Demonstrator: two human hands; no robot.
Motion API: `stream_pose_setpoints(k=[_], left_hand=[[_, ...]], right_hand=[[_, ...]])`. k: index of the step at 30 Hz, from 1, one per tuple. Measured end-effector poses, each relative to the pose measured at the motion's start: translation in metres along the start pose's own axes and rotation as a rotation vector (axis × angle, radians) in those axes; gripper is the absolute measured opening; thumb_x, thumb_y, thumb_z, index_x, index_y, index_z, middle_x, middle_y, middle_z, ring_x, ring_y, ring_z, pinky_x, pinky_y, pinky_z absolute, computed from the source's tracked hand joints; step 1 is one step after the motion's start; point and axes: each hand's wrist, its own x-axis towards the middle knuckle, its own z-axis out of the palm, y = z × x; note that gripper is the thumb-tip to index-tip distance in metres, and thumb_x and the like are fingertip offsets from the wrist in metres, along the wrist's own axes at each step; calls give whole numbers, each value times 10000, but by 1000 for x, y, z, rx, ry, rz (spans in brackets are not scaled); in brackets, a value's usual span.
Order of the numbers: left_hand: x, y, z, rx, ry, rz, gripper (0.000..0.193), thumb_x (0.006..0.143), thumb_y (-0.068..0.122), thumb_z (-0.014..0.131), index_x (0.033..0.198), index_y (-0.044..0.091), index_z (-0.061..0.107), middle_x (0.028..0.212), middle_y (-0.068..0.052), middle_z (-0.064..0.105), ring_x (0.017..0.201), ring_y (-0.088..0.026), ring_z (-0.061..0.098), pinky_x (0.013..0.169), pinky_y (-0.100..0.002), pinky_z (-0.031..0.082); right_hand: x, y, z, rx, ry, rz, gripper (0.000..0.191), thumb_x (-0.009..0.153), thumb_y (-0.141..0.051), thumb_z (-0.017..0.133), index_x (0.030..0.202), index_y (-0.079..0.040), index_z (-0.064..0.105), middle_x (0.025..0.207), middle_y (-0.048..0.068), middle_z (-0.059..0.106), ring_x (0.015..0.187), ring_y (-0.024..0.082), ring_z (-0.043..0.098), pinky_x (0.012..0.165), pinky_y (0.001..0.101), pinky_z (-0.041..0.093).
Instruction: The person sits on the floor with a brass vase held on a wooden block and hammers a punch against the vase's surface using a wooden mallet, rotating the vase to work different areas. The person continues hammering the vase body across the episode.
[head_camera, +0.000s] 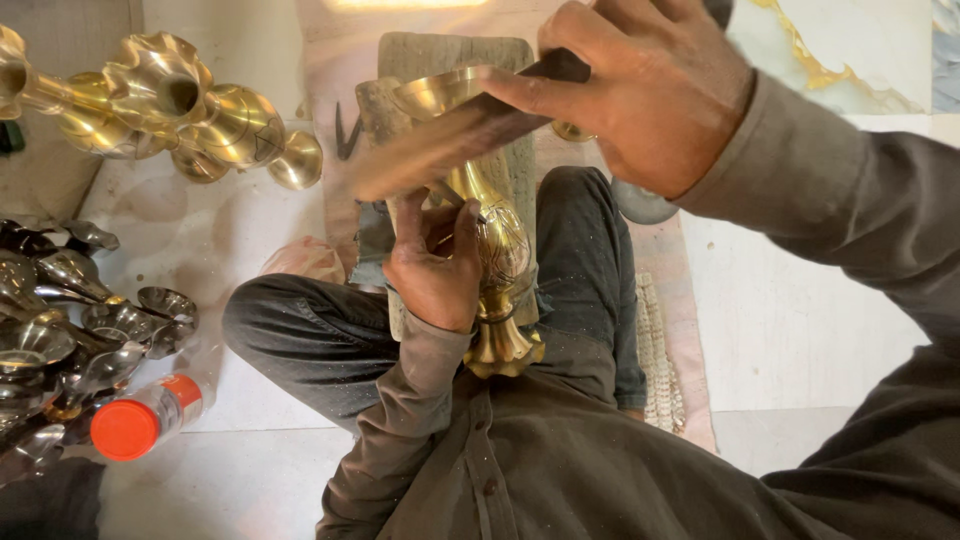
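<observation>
Left hand (432, 270) clenched around neck of brass vase (495, 250), fingers (410, 215) wrapped on left side, thumb across front. Vase lying lengthwise on wooden block (450, 55) over lap, flared mouth away from body, foot at waist. Right hand (640, 90) gripping dark file (450, 145), fingers on its upper end, blade blurred, laid across vase rim. Finished brass vases (170, 105) on floor, left. Red-capped bottle (145, 418) nearby.

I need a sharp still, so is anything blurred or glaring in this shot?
Head view: the file under the right hand is smeared by motion; the left hand and brass vase are sharp; highlights glare on the brass pile at upper left.
</observation>
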Motion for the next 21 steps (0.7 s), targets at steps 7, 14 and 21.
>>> stream_pose_setpoints(k=[7,14,21], left_hand=[[0,1,0,13,-5,-11,459,960,53,749,1378,26,561,919,-110,790,793,-133,767,696,-281,625],[-1,-2,-1,11,-6,11,479,963,59,743,1401,14,555,930,-114,792,819,-132,777,724,-285,640],[-1,-5,0,13,-3,-15,441,966,70,766,1350,-1,560,937,-115,798,826,-139,786,708,-273,635]], right_hand=[[-3,-2,6,-101,27,-14,498,1043,-156,755,1520,-180,616,1126,73,574,1050,240,546,973,410,457],[1,-3,-1,-219,-5,-61,476,924,-248,764,1384,-211,648,1090,72,603,1029,260,582,887,436,484],[-5,1,7,-100,8,-11,445,997,-159,707,1441,-179,704,1159,75,577,1088,258,564,934,424,489]])
